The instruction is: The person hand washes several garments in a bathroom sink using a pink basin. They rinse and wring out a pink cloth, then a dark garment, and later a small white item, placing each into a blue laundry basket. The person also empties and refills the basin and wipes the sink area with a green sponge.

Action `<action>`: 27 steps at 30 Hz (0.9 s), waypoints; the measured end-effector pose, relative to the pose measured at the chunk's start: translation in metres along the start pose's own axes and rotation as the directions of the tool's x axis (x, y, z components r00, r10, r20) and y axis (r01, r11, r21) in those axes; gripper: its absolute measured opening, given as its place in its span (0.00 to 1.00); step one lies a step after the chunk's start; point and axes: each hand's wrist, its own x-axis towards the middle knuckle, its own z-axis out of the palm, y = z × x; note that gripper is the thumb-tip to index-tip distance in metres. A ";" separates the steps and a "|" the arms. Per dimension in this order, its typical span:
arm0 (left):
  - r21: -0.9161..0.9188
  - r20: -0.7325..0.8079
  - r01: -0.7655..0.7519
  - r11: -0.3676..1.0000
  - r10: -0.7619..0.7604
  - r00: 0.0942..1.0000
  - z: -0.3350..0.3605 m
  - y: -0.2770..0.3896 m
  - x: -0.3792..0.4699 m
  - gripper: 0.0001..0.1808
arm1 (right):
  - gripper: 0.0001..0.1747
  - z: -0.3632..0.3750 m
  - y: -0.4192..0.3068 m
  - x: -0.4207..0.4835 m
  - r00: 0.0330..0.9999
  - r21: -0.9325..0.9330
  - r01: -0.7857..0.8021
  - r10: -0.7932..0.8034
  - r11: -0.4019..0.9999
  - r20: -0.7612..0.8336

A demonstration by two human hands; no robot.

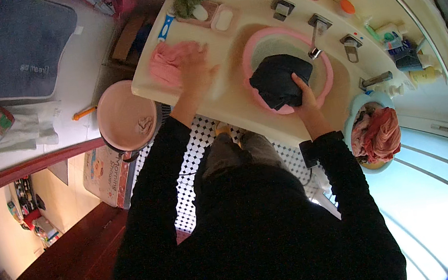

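Note:
My right hand [305, 97] grips a bundle of dark cloth [278, 79] above a pink-rimmed basin [251, 44], its thumb on top and its other fingers hidden beneath. The basin sits in the bowl of a cream washbasin [226, 96]. On the left part of the counter lies a crumpled pink cloth [165, 66]. My left hand [194, 64] is motion-blurred at the right side of that cloth, fingers spread and nothing visible in them. Whether it touches the cloth is unclear. Over the pink-rimmed basin's right side hangs a metal faucet [317, 35].
Behind the pink cloth are a blue-handled brush [166, 28], a green scrubber [189, 1] and a soap dish [216, 16] with white soap. A pink bucket [125, 107] stands left of the counter. At right, a light-blue basin [349, 121] holds reddish clothes [380, 138]. Bottles line the back ledge.

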 end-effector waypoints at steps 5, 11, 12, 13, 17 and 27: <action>-0.596 0.254 0.340 0.728 -0.231 0.939 -0.001 0.067 -0.026 0.44 | 0.31 0.031 0.006 -0.007 0.959 0.123 -0.269 0.253 0.955 0.129; -0.516 0.855 0.790 -0.332 -0.254 0.452 -0.012 0.108 -0.030 0.50 | 0.31 0.050 0.025 -0.011 0.905 0.151 -0.406 0.373 0.901 0.207; -0.505 0.863 0.777 -0.376 -0.194 0.467 -0.012 0.108 -0.028 0.50 | 0.31 0.050 0.028 -0.010 0.915 0.121 -0.363 0.330 0.924 0.231; -0.566 0.824 0.766 -0.305 -0.201 0.529 -0.010 0.107 -0.025 0.50 | 0.31 0.050 0.030 -0.008 0.925 0.093 -0.313 0.281 0.945 0.255; -0.714 0.639 0.642 0.278 -0.113 0.760 -0.011 0.075 -0.011 0.46 | 0.30 0.049 0.029 -0.001 0.945 0.144 -0.199 0.151 0.969 0.291; 0.341 0.399 -0.019 0.940 -0.126 0.908 -0.080 -0.027 0.021 0.52 | 0.30 0.057 0.026 -0.001 0.980 0.160 -0.183 0.167 0.970 0.107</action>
